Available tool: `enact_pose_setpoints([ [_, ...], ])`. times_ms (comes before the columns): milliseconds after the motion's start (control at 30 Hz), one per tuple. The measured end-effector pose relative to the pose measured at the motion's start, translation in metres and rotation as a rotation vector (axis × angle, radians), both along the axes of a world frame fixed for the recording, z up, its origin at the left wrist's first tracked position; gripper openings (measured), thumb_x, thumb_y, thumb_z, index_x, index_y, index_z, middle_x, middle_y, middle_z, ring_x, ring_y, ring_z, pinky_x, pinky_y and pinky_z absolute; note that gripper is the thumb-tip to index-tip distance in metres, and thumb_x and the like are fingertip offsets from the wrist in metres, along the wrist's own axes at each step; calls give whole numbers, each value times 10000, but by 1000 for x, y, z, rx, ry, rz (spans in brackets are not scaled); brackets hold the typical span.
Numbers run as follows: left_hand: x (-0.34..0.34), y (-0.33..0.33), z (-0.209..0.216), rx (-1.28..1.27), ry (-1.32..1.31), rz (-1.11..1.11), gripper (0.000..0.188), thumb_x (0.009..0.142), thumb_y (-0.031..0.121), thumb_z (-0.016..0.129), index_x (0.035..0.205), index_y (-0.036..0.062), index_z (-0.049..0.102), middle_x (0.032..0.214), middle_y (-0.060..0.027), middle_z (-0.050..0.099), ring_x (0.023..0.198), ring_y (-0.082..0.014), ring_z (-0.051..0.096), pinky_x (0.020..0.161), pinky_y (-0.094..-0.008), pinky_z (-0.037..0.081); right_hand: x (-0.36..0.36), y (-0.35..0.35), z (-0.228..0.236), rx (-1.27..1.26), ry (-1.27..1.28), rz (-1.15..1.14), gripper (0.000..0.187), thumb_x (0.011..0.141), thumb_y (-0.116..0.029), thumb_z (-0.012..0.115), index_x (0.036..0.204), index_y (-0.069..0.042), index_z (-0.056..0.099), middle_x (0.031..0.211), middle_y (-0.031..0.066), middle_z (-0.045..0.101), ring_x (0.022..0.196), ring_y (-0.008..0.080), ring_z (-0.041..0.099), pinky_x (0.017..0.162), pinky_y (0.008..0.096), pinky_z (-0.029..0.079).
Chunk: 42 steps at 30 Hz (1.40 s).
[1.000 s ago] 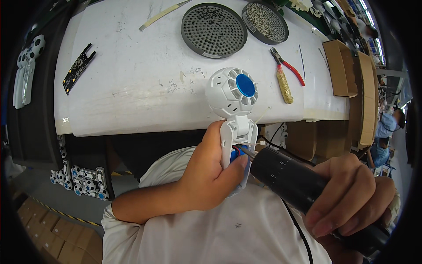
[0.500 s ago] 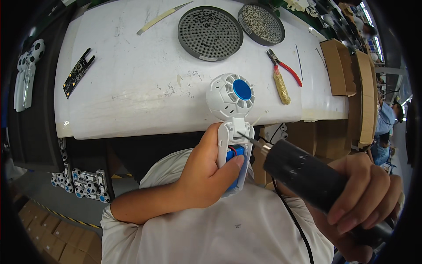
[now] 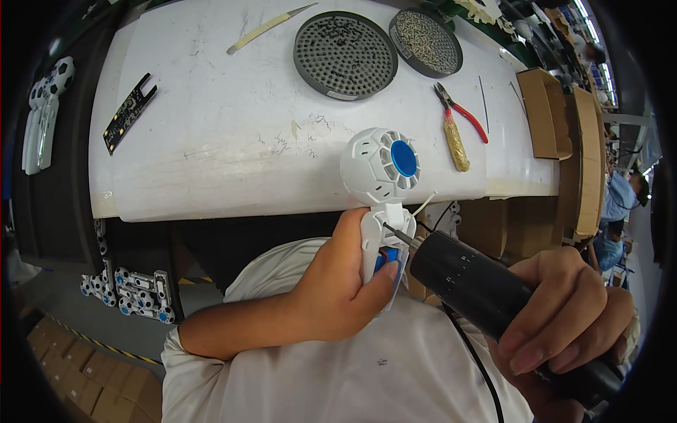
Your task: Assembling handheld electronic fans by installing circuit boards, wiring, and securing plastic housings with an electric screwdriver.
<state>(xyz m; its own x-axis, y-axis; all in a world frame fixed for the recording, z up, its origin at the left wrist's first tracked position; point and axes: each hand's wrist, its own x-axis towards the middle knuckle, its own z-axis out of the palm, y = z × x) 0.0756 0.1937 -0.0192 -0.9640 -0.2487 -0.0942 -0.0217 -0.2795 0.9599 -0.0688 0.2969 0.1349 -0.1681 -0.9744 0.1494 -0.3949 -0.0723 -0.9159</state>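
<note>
My left hand (image 3: 338, 282) is wrapped around the open handle of a white handheld fan (image 3: 368, 173), whose round, ball-like head has a blue disc at its centre. Inside the handle a blue battery (image 3: 385, 261) shows under my thumb, along with a short red wire. In my right hand (image 3: 571, 310) is a black electric screwdriver (image 3: 469, 278), tilted so its bit points up and left. The bit's tip meets the upper part of the handle, just below the fan head; whether a screw sits there is too small to tell.
Round trays of black screws (image 3: 345, 60) and silver screws (image 3: 427, 44) stand at the back. Around them lie red-handled cutters (image 3: 457, 130), tweezers (image 3: 268, 29) and a black circuit board (image 3: 128, 116). Cardboard boxes (image 3: 546, 116) line the right; more fans (image 3: 44, 116) rest in a dark tray.
The fan has shifted slightly right and down, and its head has turned to the right. The screwdriver has come a little left, its bit now against the handle.
</note>
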Motion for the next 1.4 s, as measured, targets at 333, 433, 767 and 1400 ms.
enact_pose_setpoints([
  [333, -9, 4, -4, 44, 83, 20, 495, 893, 87, 557, 1304, -61, 326, 1048, -180, 564, 910, -218, 576, 804, -358, 467, 0, 5, -42, -808, -167, -215, 454, 722, -264, 833, 869, -22, 479, 735, 47, 526, 588, 122, 618, 485, 189, 547],
  [433, -8, 3, 0, 91, 56, 15, 489, 894, 84, 557, 1305, -59, 335, 1057, -181, 563, 925, -213, 573, 823, -353, 464, 3, 6, -39, -912, -174, -265, 452, 717, -253, 836, 870, -17, 481, 735, 42, 526, 595, 119, 619, 486, 186, 550],
  [767, -4, 1, 1, 231, -116, 39, 470, 921, 55, 470, 1349, -5, 285, 1110, -138, 551, 918, -166, 605, 819, -335, 517, -3, 11, -39, -1084, -37, -64, 496, 725, -248, 829, 964, 19, 485, 793, 43, 539, 588, 124, 612, 472, 185, 555],
  [1400, 4, 6, 6, 76, 37, 89, 563, 872, 44, 567, 1342, -76, 280, 1131, -165, 529, 993, -189, 537, 868, -337, 452, 2, 26, -28, -631, -111, -100, 464, 850, -435, 707, 946, -65, 442, 807, 107, 575, 649, 230, 582, 568, 260, 516],
])
